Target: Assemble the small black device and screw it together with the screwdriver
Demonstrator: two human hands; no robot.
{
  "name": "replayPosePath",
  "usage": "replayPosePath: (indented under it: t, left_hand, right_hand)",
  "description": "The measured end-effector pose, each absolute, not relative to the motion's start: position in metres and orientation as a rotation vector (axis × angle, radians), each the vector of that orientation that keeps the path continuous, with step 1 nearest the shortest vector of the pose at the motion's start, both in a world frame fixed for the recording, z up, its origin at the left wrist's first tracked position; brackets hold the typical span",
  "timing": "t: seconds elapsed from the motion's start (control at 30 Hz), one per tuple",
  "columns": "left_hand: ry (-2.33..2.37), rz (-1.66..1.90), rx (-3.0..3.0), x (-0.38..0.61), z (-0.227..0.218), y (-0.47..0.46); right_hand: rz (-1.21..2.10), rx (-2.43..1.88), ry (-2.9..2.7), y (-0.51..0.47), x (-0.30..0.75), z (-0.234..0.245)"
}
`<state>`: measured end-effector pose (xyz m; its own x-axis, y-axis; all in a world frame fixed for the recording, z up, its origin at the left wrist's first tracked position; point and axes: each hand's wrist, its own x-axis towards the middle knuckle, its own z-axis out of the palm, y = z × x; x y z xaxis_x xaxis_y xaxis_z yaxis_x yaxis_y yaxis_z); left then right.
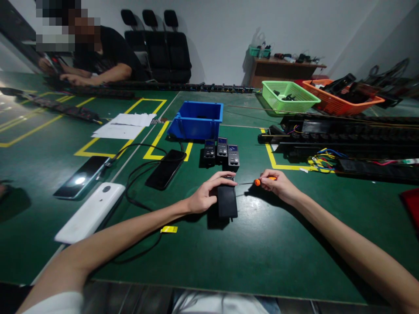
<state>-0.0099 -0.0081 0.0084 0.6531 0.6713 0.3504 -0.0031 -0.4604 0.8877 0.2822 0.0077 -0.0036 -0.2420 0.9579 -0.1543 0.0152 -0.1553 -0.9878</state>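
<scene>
My left hand (209, 192) grips a small black box (227, 203) on the green table, its fingers lying across the far end. In my right hand (279, 186) is a screwdriver (258, 182) with an orange handle. Its thin shaft points left, and the tip is at the box's right side near my left fingertips; whether it touches the box I cannot tell. Just beyond stand three similar black modules with small screens, a left one (209, 150), a middle one (222, 147) and a right one (233, 155).
A blue bin (196, 124) stands behind the modules. Left lie a black phone (166, 169), a lit phone (81, 178), a white power bank (91, 213), a cable and papers (122, 126). Right are black rails (347, 139) with wires, green (290, 104) and orange (343, 107) baskets. A person (104, 56) works across.
</scene>
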Motion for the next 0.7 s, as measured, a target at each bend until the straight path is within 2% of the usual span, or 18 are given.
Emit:
replayPosePath:
  t: [0.7]
  left_hand:
    - [0.572, 0.903, 1.811, 0.0003, 0.0021, -0.0163]
  right_hand:
    - [1.486, -1.209, -1.34, 0.0071, 0.2816, -0.0054]
